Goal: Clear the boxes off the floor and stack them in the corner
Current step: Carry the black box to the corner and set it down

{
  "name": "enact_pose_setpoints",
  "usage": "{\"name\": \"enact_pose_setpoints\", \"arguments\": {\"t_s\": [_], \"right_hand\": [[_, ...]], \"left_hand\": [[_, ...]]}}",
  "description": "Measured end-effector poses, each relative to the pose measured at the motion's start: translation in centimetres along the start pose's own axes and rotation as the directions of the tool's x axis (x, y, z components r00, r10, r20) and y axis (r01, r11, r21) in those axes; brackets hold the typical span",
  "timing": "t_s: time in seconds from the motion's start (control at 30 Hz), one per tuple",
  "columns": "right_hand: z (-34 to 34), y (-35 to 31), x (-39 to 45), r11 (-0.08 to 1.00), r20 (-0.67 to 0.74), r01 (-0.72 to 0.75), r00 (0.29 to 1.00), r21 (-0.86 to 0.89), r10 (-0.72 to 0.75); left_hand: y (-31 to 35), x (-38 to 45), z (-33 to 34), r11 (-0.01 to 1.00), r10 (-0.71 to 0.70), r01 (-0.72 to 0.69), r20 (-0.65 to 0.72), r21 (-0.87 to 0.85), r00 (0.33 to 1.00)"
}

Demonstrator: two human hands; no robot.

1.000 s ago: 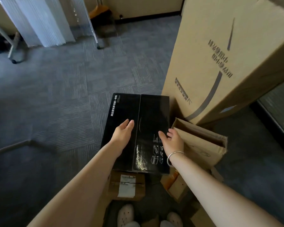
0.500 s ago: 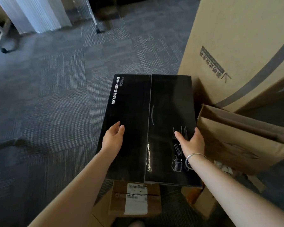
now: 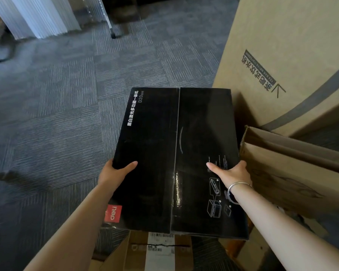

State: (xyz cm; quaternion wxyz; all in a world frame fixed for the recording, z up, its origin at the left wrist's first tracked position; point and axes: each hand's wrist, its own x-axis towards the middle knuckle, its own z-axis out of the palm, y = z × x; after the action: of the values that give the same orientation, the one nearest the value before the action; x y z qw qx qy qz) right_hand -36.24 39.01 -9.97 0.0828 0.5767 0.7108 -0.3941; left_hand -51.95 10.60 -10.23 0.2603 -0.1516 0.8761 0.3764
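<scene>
I've got both hands on the black printer box (image 3: 176,159), centre of view. My left hand (image 3: 114,174) clamps its left edge: thumb lies flat on the top face, the other fingers wrap under and are hidden. My right hand (image 3: 234,173) does the same on the right edge, thumb on top pointing left, remaining fingers out of sight below the edge; a silver bangle (image 3: 238,185) sits on that wrist. Can't tell whether the box is fully off the floor, since its underside is hidden. A red brand tag (image 3: 113,213) shows at its near left corner.

Just right of the box stands a tall brown carton (image 3: 278,55), cut off by the top and right frame edges. Nearer on the right is an open brown cardboard box (image 3: 290,173), flaps up, inside not visible, partly cut off at the right.

Under the near end of the black box, a small labelled parcel (image 3: 159,251) peeks out, mostly covered, label text unreadable. Grey carpet tiles (image 3: 53,124) cover the floor. Far left: white slatted panels (image 3: 37,16), cropped at the top.
</scene>
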Motion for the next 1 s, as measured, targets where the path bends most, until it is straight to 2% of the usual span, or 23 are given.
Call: {"name": "enact_pose_setpoints", "arguments": {"t_s": [0.17, 0.4, 0.63, 1.0], "right_hand": [[-0.4, -0.5, -0.2, 0.997, -0.007, 0.001, 1.000, -0.071, -0.002], [-2.8, -4.3, -3.1, 0.978, -0.074, 0.077, 0.993, -0.192, -0.093], [-7.9, -10.8, -10.1, 0.962, -0.063, 0.152, 0.983, -0.225, -0.171], [-21.8, -23.0, -25.7, 0.946, -0.104, 0.244, 0.957, -0.214, -0.271]], "left_hand": [[-0.1, 0.5, -0.4, 0.998, -0.029, 0.032, 0.064, -0.047, 0.998], [1.6, -1.3, -4.5, 0.998, 0.028, -0.026, -0.034, 0.053, 0.999], [5.9, -7.1, -12.4, 0.996, 0.045, -0.035, -0.123, 0.085, 0.991], [17.0, -20.3, -29.0, 0.995, 0.097, -0.096, -0.197, 0.013, 0.976]]}}
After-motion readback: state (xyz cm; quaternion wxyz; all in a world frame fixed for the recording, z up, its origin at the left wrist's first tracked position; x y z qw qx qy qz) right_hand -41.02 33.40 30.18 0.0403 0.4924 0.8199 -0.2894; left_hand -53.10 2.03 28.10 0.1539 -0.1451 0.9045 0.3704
